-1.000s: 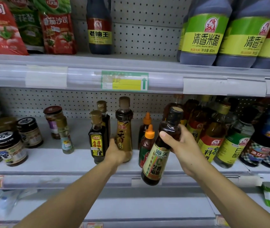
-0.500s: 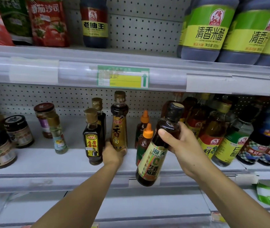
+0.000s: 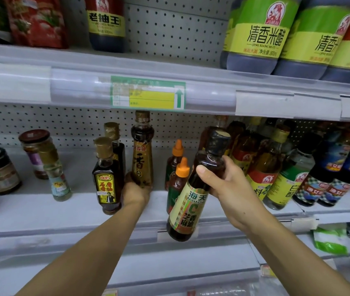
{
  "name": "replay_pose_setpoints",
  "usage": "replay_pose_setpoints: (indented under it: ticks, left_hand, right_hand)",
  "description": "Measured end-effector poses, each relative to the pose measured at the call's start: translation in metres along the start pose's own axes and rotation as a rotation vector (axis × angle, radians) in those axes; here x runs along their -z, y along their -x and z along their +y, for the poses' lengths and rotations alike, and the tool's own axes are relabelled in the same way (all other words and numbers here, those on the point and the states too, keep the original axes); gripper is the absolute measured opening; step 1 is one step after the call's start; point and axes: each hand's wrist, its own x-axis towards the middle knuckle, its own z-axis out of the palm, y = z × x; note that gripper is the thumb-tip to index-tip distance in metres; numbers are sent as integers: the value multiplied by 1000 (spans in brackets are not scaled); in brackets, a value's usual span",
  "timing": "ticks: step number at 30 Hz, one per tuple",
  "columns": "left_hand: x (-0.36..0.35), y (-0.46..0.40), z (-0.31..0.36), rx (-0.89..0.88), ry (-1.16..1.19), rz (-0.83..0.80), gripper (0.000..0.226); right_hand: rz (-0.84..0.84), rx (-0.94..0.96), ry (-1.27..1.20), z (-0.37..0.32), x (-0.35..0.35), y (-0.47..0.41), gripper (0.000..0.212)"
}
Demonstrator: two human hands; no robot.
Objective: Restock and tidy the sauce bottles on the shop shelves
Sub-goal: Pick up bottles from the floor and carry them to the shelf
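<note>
Your right hand [image 3: 227, 184] grips the sesame oil bottle [image 3: 193, 189] by its shoulder, thumb across the front and fingers curled behind. The bottle is tilted, cap toward the upper right and base toward the lower left, and hangs in front of the middle shelf [image 3: 41, 212] edge without touching it.

Your left hand [image 3: 136, 189] is wrapped round the base of the tall gold-label bottle [image 3: 142, 150], which stands upright on the middle shelf. Just left of it stand two small dark bottles [image 3: 107, 176], one behind the other, both gold-capped. Just right of it stand two orange-capped bottles [image 3: 179, 174], also one behind the other; the sesame oil bottle overlaps the nearer one in view.

Farther left on the same shelf are a small clear bottle [image 3: 56, 176] and jars [image 3: 1, 169]. To the right, a crowded group of larger bottles [image 3: 276, 167] fills the shelf.

The upper shelf [image 3: 212, 82] bears a green and yellow price tag [image 3: 148, 92] on its front strip. Above it stand large vinegar bottles [image 3: 261, 35] with green labels, a dark soy bottle [image 3: 105, 22], and red pouches [image 3: 37, 20].
</note>
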Motion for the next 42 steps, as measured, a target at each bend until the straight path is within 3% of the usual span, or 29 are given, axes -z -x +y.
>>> replay_pose_setpoints:
  ticks: [13,18,22,30,34,42]
  left_hand:
    - [47,60,-36,-64,33,-196,73]
    - [63,65,-47,-35,66,-211,71]
    - [72,66,-52,-20,98,-221,71]
    - [73,67,-52,20,151,-264,72]
    - [71,68,-49,27,158,-280,72]
    - [62,74,-39,-5,104,-292,71]
  right_hand:
    - [-78,7,104,11,-41,-21,38]
    - [-129,14,120,17,-75,-38,27]
    - [-163,28,201,23,-90,-51,4]
    - [-137,-60,228,42,-93,-72,37]
    - [-157,-76,210,45,-90,-75,38]
    - [-185,-17,301,40,-88,-68,21]
